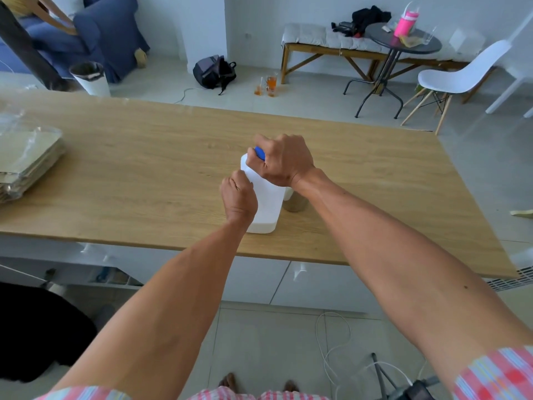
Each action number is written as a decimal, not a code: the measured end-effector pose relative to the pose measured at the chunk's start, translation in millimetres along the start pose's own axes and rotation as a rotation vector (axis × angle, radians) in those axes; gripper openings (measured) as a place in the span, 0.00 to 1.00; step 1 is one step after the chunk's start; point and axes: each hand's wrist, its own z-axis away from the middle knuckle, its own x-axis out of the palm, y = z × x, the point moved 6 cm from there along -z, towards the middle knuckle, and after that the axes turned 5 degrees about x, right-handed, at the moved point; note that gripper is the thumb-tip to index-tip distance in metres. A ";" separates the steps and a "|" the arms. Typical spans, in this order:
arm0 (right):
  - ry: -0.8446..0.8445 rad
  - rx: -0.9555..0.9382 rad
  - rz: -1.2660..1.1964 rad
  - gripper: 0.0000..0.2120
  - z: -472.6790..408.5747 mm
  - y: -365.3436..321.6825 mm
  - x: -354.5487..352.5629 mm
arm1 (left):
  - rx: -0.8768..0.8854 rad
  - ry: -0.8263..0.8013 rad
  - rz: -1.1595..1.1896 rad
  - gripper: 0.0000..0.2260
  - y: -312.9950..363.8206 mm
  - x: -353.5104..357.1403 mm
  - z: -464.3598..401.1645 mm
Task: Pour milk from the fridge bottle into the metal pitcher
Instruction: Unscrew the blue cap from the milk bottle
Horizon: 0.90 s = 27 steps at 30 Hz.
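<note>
A white plastic milk bottle [266, 206] stands upright on the wooden table [144, 168], near its front edge. My left hand [238, 197] grips the bottle's left side. My right hand [284, 160] is closed over the blue cap [259, 153] on top of the bottle. The metal pitcher [294, 204] stands just right of the bottle, mostly hidden behind it and my right wrist; only its lower side shows.
A stack of flat packets in clear plastic [26, 160] lies at the table's left end. Beyond the table are a bin [90, 77], a backpack [213, 71], glasses on the floor [268, 85], a round side table [403, 41] and a white chair [458, 76].
</note>
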 end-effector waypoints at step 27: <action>-0.377 0.063 0.217 0.34 -6.6 1.3 -24.3 | -0.030 0.023 -0.019 0.15 -3.3 -2.9 -3.1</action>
